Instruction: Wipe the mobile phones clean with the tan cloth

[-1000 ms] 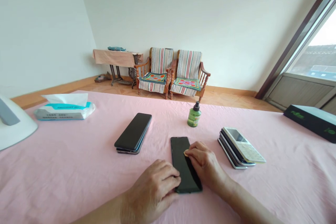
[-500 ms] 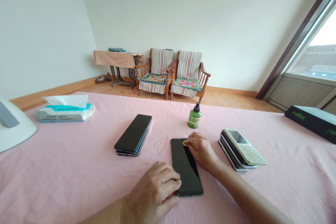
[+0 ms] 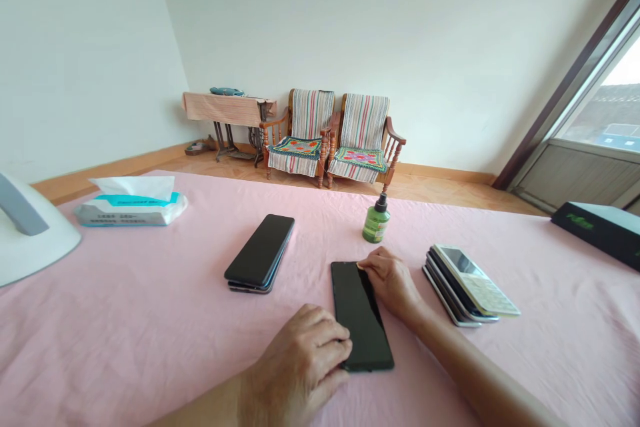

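Note:
A black smartphone (image 3: 361, 320) lies face up on the pink tablecloth, its dark screen catching a bright reflection along the right side. My left hand (image 3: 309, 357) rests at its lower left edge, fingers curled and gripping that edge. At the phone's top right corner, my right hand (image 3: 393, 280) is closed in a pinch. A tiny pale bit shows at those fingertips, too small to name, pressed against the screen's top. Just beyond the phone stands a green bottle (image 3: 375, 221) with a black pump top.
Left of the phone lies a stack of dark phones (image 3: 261, 250). To the right is another stack, topped by a white keypad phone (image 3: 473, 277). A tissue pack (image 3: 131, 209), a white rounded appliance (image 3: 30, 240) and a black box (image 3: 597, 230) sit farther out on the pink cloth (image 3: 165, 320).
My right hand's fingertips have slid slightly up toward the phone's top edge. My left hand stays at the lower left edge. The whole view has shifted a little.

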Tool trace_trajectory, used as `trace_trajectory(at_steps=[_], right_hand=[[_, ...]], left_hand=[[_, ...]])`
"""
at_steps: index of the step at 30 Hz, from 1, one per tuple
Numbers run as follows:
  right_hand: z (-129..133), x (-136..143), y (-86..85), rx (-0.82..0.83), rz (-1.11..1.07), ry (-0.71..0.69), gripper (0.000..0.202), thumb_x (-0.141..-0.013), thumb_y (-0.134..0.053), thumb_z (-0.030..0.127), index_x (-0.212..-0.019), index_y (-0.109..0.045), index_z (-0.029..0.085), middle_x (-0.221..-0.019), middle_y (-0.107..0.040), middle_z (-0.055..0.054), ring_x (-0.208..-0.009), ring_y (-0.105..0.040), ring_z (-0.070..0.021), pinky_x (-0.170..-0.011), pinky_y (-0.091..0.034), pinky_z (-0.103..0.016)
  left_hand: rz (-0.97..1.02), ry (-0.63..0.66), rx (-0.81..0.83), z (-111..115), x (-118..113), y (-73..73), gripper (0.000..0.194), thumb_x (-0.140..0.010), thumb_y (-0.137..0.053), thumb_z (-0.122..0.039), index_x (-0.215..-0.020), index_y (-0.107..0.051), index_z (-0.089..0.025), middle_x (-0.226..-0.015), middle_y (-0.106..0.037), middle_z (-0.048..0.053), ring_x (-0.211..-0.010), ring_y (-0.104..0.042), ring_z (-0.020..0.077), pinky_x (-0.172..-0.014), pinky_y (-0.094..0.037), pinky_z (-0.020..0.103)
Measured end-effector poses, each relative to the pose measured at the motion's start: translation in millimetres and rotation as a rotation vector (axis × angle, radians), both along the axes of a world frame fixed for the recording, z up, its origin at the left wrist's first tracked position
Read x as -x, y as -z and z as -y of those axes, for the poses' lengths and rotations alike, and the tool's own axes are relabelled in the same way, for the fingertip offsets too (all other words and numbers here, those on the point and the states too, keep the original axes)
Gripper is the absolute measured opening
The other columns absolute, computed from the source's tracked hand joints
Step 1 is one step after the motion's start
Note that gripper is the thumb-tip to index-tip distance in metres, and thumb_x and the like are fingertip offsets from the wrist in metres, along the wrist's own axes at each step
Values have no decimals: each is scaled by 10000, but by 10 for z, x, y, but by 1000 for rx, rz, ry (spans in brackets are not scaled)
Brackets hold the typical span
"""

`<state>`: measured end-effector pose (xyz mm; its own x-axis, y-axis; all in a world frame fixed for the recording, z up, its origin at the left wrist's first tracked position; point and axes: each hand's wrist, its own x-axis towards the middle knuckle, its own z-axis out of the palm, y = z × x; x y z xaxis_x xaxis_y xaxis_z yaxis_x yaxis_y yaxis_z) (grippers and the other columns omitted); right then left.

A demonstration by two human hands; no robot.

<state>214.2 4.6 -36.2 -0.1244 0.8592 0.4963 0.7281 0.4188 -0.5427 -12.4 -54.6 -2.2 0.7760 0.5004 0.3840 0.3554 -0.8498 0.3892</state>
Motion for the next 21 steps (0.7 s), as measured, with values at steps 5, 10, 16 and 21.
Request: trace_trajectory(at_steps=[5, 10, 16, 21], right_hand=[[331, 73, -66, 40, 36, -53, 253, -867, -471, 55, -818, -690, 172, -796, -573, -33, -748, -587, -160, -663, -465, -270], [353, 111, -108, 39, 34, -107, 268, -826, -484, -1, -783, -684, 172, -818, -579, -39, -788, -585, -163, -688, -464, -267], [120, 201, -18, -33, -3, -75, 256, -826, -506, 9, -763, -694, 171, -778, -584, -52, -782, -559, -194, -694, -456, -303], [119, 335, -3, -37, -13, -143, 260, -807, -533, -5, -759, -701, 187, -777, -598, -36, -779, -570, -173, -689, -469, -269]], left_hand=[[-20, -3, 3, 1, -12, -1, 155, -851, -681, -139, -1002, -672, -173, -1027, -703, 48, -930, -597, 225, -870, -473, 368], [-27, -8, 1, 7, -16, 6, 138, -855, -679, -140, -990, -669, -162, -1014, -700, 49, -926, -592, 227, -865, -464, 368], [31, 2, -30, -2, -1, 39, 177, -817, -718, -120, -982, -661, -151, -1002, -696, 39, -902, -584, 213, -856, -446, 358], [58, -5, -28, -11, -11, 51, 156, -764, -755, -96, -874, -653, -139, -952, -689, 31, -870, -574, 200, -832, -424, 351]])
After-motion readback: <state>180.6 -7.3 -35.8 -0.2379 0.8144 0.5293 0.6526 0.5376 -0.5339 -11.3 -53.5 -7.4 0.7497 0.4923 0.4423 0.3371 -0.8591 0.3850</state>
